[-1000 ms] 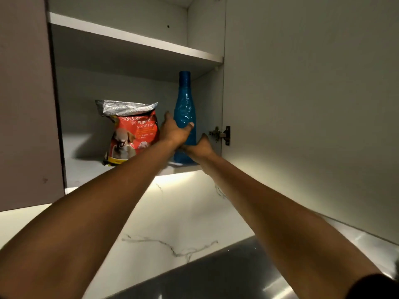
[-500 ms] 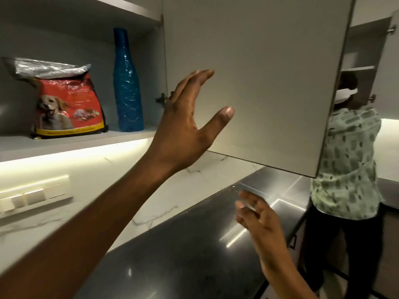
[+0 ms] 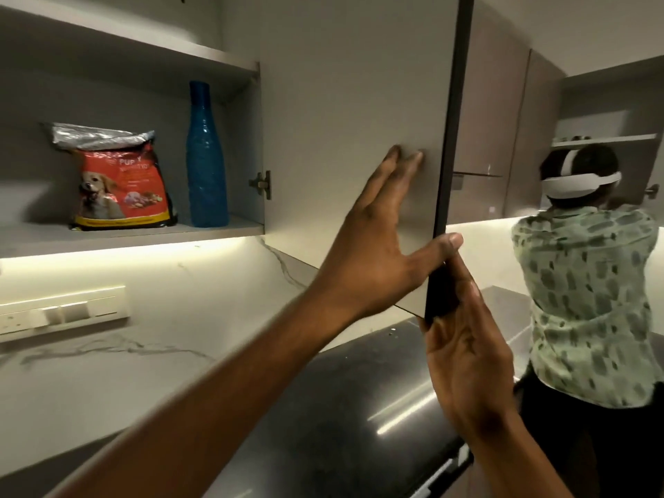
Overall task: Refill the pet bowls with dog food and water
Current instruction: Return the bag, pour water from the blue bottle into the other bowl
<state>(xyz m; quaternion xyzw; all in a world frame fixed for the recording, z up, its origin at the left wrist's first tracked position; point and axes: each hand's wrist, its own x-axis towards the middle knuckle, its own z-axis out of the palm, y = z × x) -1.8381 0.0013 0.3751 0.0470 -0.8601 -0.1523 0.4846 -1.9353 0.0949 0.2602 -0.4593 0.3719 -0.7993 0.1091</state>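
Both hands are on the open cupboard door point(image 3: 352, 113). The left hand point(image 3: 373, 253) lies flat and spread against the door's inner face, fingers straight, thumb hooked at the door's front edge, gripping nothing. The right hand point(image 3: 463, 354), just below and to the right of the left, is curled around the door's lower corner and pinches that edge between thumb and fingers.

The dog food bag point(image 3: 118, 185) stands on the cupboard shelf point(image 3: 125, 239), well to the left of both hands, with the blue bottle point(image 3: 205, 159) upright just beside it, nearer the hands. No pet bowls are in view, so whether they are filled cannot be told.

If the door swings toward the cupboard, the left thumb at the edge could get caught as it shuts, and a hard push could slam it and rock the tall bottle. Another person point(image 3: 589, 292) stands close on the far side of the right hand; swinging the door wider could strike them. The dark counter point(image 3: 341, 407) lies below both hands.
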